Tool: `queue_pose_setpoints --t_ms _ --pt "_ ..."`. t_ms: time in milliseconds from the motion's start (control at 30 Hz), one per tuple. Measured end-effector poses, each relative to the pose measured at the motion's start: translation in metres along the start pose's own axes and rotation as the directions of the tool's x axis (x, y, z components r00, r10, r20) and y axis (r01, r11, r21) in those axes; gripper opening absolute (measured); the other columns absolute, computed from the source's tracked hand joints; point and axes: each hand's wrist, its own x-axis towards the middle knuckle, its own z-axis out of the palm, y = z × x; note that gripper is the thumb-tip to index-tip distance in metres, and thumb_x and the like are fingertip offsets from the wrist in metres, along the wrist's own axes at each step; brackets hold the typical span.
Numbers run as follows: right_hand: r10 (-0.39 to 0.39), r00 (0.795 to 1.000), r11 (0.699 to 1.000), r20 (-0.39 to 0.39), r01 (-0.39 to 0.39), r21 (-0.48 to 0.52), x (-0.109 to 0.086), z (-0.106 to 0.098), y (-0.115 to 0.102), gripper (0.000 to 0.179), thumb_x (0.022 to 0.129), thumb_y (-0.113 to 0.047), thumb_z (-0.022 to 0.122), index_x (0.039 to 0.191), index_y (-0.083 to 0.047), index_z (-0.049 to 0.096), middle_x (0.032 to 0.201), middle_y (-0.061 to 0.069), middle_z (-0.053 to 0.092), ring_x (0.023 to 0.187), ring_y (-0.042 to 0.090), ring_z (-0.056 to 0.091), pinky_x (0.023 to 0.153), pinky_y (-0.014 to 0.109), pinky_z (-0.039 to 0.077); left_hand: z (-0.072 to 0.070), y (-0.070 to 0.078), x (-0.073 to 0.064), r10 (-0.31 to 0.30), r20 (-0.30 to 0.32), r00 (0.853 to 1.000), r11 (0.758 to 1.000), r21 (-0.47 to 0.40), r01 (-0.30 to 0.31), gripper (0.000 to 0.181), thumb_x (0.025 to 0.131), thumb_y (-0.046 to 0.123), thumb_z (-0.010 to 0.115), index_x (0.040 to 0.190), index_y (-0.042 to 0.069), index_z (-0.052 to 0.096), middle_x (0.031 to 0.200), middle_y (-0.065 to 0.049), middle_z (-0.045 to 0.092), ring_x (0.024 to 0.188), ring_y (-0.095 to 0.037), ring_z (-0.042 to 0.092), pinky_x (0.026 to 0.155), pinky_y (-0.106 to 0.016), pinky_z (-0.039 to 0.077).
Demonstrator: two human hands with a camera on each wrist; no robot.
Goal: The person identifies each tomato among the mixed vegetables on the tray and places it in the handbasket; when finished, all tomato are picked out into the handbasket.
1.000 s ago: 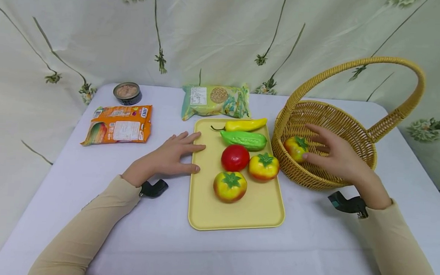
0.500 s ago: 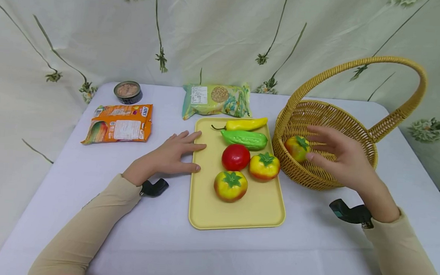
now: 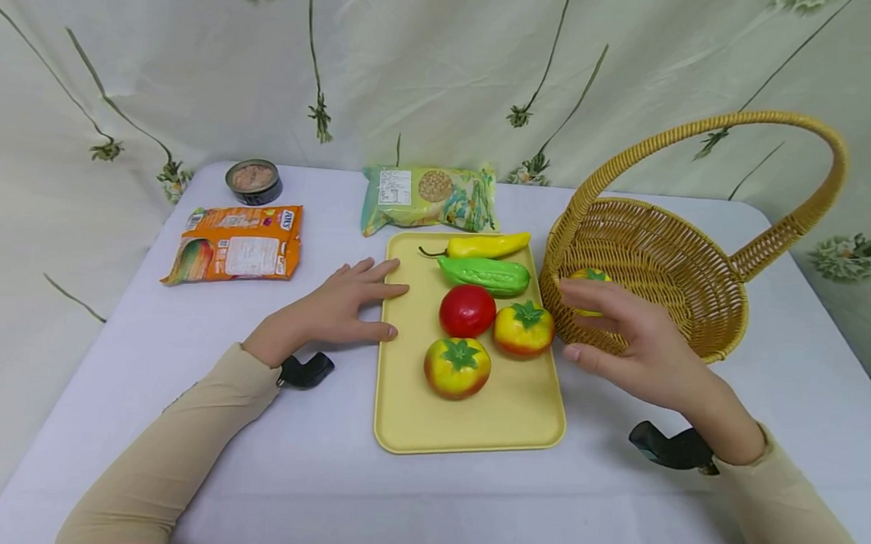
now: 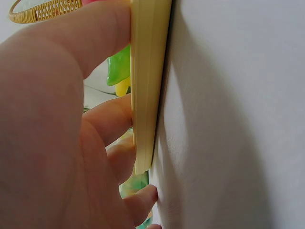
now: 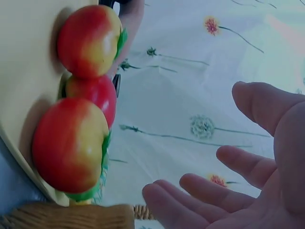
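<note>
My left hand (image 3: 341,304) rests with spread fingers at the left rim of the yellow tray (image 3: 413,423); in the left wrist view its fingertips touch the tray's side. My right hand (image 3: 642,340) hovers over the near left rim of the wicker basket (image 3: 630,216), fingers extended and holding nothing. Behind its fingers, a yellow-red toy tomato (image 3: 589,275) lies in the basket, partly hidden. On the tray are two more yellow-red toy tomatoes, one at the right edge (image 3: 524,330) and one nearer me (image 3: 457,369), plus a red tomato (image 3: 466,311), a green ridged vegetable (image 3: 484,276) and a yellow pepper (image 3: 489,245).
Behind the tray lies a green snack packet (image 3: 428,198). An orange packet (image 3: 237,245) and an open can (image 3: 253,182) stand at the back left. The basket's tall handle (image 3: 754,119) arches above it. A floral cloth (image 3: 446,67) hangs behind the table.
My right hand has moved left and toward me, from over the basket's inside to its near left rim. The tomato in the basket stays behind. My left hand has not moved.
</note>
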Motion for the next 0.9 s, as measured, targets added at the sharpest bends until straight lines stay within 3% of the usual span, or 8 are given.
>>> queue_pose_setpoints --t_ms 233,467,567,900 --pt "0.093 0.985 0.994 0.143 -0.082 -0.077 0.0 0.013 -0.005 0.068 0.089 -0.014 0.079 0.15 -0.006 0.049 0.157 0.018 0.046 0.14 0.037 0.05 0.094 0.045 0.059 0.0 0.0 0.0 -0.002 0.002 1.0 1.0 0.002 0.002 0.069 0.09 0.046 0.071 0.15 0.016 0.053 0.17 -0.014 0.023 0.156 -0.05 0.014 0.123 -0.072 0.008" --pt "0.197 0.957 0.973 0.212 -0.165 -0.162 0.001 0.026 -0.005 0.072 0.093 -0.033 0.074 0.155 -0.011 0.044 0.164 0.02 0.035 0.149 0.045 0.036 0.112 0.069 0.038 0.0 0.0 0.0 -0.008 0.004 1.0 1.0 0.001 0.008 0.069 0.09 0.046 0.071 0.15 0.017 0.053 0.171 -0.013 0.022 0.156 -0.049 0.013 0.124 -0.071 0.008" --pt "0.225 0.949 0.966 0.222 -0.187 -0.178 0.002 0.032 -0.002 0.074 0.093 -0.033 0.074 0.155 -0.009 0.043 0.164 0.021 0.033 0.149 0.045 0.035 0.114 0.068 0.037 0.0 0.0 0.0 -0.007 0.005 1.0 1.0 0.002 0.007 0.069 0.09 0.046 0.071 0.15 0.017 0.053 0.171 -0.013 0.022 0.156 -0.049 0.013 0.124 -0.071 0.008" --pt "0.202 0.949 0.96 0.241 -0.144 -0.241 0.002 0.044 0.006 0.074 0.092 -0.033 0.075 0.152 0.0 0.045 0.161 0.024 0.037 0.15 0.048 0.03 0.118 0.064 0.033 0.0 0.001 0.0 -0.007 0.005 1.0 1.0 0.007 0.007 0.069 0.09 0.046 0.071 0.151 0.017 0.052 0.171 -0.014 0.022 0.156 -0.05 0.013 0.124 -0.071 0.008"
